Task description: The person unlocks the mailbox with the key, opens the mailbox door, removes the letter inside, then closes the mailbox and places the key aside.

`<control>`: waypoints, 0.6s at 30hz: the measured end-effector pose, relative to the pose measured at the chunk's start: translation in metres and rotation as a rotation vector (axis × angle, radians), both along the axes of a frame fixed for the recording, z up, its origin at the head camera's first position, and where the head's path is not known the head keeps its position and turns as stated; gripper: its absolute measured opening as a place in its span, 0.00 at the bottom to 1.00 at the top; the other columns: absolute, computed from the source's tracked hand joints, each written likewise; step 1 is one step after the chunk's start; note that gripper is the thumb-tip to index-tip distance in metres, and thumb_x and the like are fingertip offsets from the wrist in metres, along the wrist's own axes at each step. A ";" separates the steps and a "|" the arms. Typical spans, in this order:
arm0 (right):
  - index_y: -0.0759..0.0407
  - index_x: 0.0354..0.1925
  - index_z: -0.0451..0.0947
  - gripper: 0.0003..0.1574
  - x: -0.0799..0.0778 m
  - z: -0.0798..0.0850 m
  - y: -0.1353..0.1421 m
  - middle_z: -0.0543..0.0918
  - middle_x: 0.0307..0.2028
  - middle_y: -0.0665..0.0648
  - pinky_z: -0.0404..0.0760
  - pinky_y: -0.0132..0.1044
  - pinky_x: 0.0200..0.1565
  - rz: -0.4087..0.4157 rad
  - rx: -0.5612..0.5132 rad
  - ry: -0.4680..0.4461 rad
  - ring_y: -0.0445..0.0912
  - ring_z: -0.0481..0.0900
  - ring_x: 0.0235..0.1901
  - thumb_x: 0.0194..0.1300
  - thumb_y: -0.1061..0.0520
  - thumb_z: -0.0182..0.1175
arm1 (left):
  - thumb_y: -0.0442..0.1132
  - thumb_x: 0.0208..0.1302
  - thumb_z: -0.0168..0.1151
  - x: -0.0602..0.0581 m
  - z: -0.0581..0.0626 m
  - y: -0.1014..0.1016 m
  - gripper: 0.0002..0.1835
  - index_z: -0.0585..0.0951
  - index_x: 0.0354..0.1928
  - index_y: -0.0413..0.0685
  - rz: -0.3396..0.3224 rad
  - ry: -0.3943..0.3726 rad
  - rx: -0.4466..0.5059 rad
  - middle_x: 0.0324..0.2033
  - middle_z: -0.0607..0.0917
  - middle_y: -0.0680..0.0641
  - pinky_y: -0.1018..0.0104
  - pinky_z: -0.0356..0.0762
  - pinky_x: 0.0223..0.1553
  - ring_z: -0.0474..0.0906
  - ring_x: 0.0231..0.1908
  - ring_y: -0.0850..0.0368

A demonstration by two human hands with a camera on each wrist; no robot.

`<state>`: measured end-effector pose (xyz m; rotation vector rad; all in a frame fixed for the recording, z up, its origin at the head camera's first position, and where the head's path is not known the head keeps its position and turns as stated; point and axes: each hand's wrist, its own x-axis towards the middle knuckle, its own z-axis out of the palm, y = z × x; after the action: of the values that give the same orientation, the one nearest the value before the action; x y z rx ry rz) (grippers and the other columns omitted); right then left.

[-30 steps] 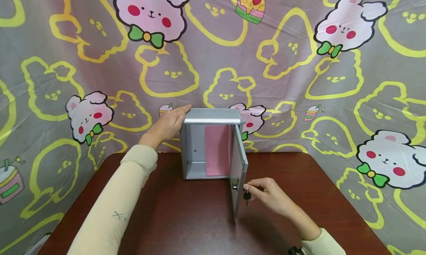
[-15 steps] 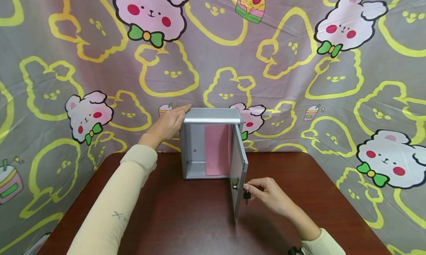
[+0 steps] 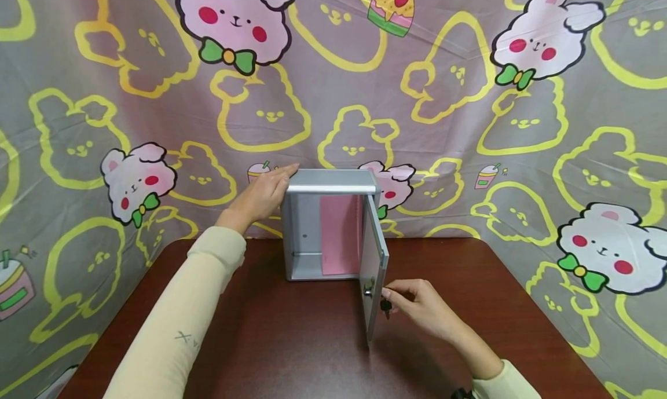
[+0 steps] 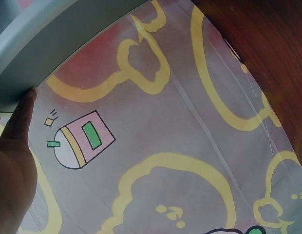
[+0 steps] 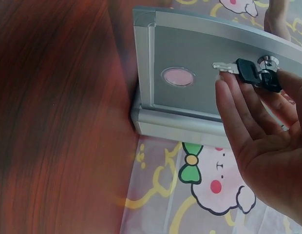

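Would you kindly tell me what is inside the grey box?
The box holds a flat pink sheet, upright at the right. Anything behind the sheet is covered, and the open door hides part of the right side.

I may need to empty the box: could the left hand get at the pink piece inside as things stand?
Probably yes: the left hand rests outside on the box, but the open door leaves the pink piece largely uncovered in front.

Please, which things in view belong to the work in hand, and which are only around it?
In the work: grey box, touched by the left hand; its open door; lock; keys, one pinched by the right hand.

Apparently only around: pink sheet inside the box; table; patterned cloth.
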<state>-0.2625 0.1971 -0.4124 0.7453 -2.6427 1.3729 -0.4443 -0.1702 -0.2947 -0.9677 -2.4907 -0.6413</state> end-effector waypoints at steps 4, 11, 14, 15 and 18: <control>0.51 0.45 0.86 0.11 0.001 0.000 0.001 0.89 0.34 0.53 0.86 0.38 0.36 -0.021 0.013 0.038 0.48 0.87 0.31 0.75 0.49 0.61 | 0.44 0.82 0.31 0.001 0.000 0.000 0.29 0.65 0.77 0.42 -0.003 0.004 0.003 0.75 0.68 0.44 0.49 0.55 0.77 0.61 0.75 0.42; 0.51 0.46 0.86 0.08 0.008 0.004 -0.001 0.87 0.37 0.42 0.84 0.33 0.36 -0.129 0.093 0.225 0.38 0.85 0.35 0.74 0.53 0.63 | 0.44 0.82 0.31 -0.001 -0.001 0.000 0.29 0.66 0.76 0.41 0.000 0.009 0.009 0.74 0.68 0.43 0.49 0.55 0.77 0.62 0.75 0.42; 0.51 0.46 0.86 0.07 0.015 0.010 -0.003 0.86 0.39 0.40 0.85 0.34 0.38 -0.203 0.126 0.349 0.35 0.83 0.38 0.74 0.55 0.63 | 0.44 0.82 0.31 -0.001 -0.002 0.000 0.29 0.66 0.76 0.41 0.001 0.014 0.007 0.74 0.69 0.43 0.49 0.56 0.76 0.62 0.74 0.42; 0.51 0.46 0.86 0.07 0.018 0.013 -0.004 0.86 0.40 0.41 0.85 0.35 0.39 -0.225 0.130 0.384 0.35 0.83 0.38 0.74 0.55 0.62 | 0.44 0.82 0.31 -0.001 -0.002 0.000 0.29 0.66 0.76 0.42 0.001 0.015 0.006 0.74 0.69 0.43 0.49 0.56 0.76 0.62 0.74 0.42; 0.51 0.48 0.86 0.09 0.026 0.024 -0.008 0.86 0.41 0.41 0.85 0.35 0.38 -0.281 0.127 0.457 0.35 0.82 0.38 0.74 0.56 0.61 | 0.44 0.82 0.31 0.000 -0.001 0.000 0.29 0.67 0.76 0.42 0.001 0.023 0.006 0.74 0.69 0.44 0.50 0.56 0.76 0.63 0.74 0.43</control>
<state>-0.2365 0.1891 -0.3887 0.5838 -2.3691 0.8503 -0.4446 -0.1699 -0.2954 -0.9667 -2.4675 -0.6336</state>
